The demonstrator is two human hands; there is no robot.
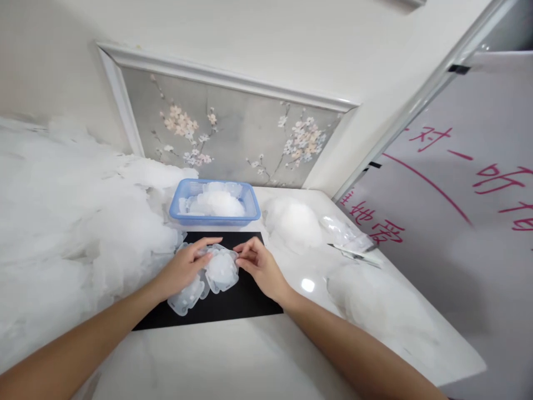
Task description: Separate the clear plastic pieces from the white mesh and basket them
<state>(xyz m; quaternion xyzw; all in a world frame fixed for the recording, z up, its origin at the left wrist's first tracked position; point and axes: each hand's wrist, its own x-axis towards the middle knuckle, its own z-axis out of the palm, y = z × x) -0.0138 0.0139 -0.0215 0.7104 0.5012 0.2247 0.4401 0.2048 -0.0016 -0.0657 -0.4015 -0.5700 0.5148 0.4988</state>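
Observation:
A flat translucent plastic piece (222, 271) with a scalloped, slotted outline lies over a black mat (245, 300). At its upper right edge, my right hand (264, 272) is closed in a pinch on it. My left hand (183, 270) is at its upper left, thumb touching the corner and index finger stretched along the top; the other fingers are mostly hidden. Beneath and beside my left hand are more such plastic pieces (185, 298), overlapping on the mat. Behind the mat stands a blue plastic basket (214, 221) with similar whitish pieces inside.
A large heap of whitish translucent pieces (83, 222) covers the left side. Right of the basket sits another white pile (293, 222), near a clear plastic bag (345, 233) and a thin pointed tool (353, 254). A framed floral panel (245, 122) and a whiteboard (437, 266) bound the table.

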